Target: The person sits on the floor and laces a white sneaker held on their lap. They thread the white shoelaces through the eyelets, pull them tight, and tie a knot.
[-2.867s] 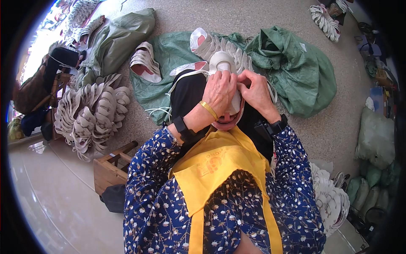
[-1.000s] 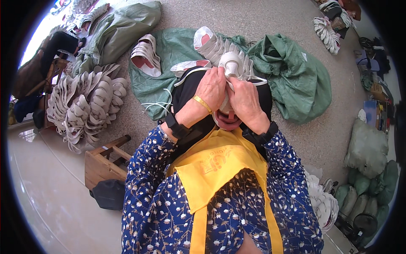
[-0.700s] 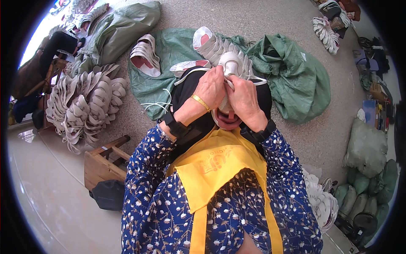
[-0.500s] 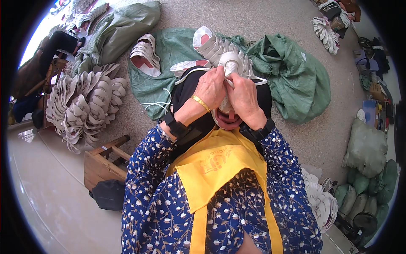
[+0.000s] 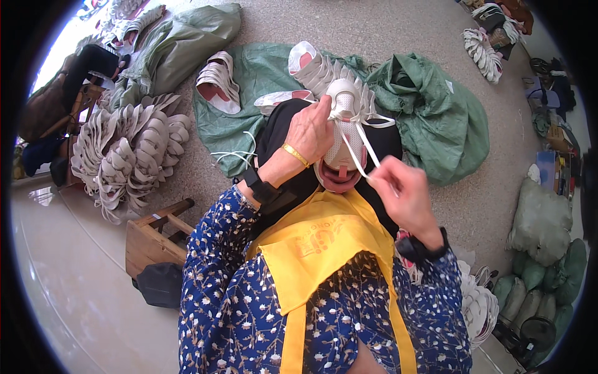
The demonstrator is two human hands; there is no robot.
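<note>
A white mesh shoe upper [image 5: 344,144] with a pink lining rests on my lap, toe pointing away from me. My left hand [image 5: 309,131] grips its left side near the toe. My right hand [image 5: 403,194] pinches a white lace [image 5: 362,151] and holds it taut, out to the lower right of the upper. A yellow apron [image 5: 321,249] over a blue flowered dress fills the lower middle of the view.
Green sacks [image 5: 436,124] lie on the grey floor ahead, with more white and pink uppers [image 5: 218,81] on them. A large stack of white uppers [image 5: 128,156] sits at left beside a wooden stool [image 5: 152,237]. More stacked uppers [image 5: 476,305] are at my right.
My right hand has left the upper and drawn back toward me to the lower right, pulling the lace out taut. My left hand stays on the upper.
</note>
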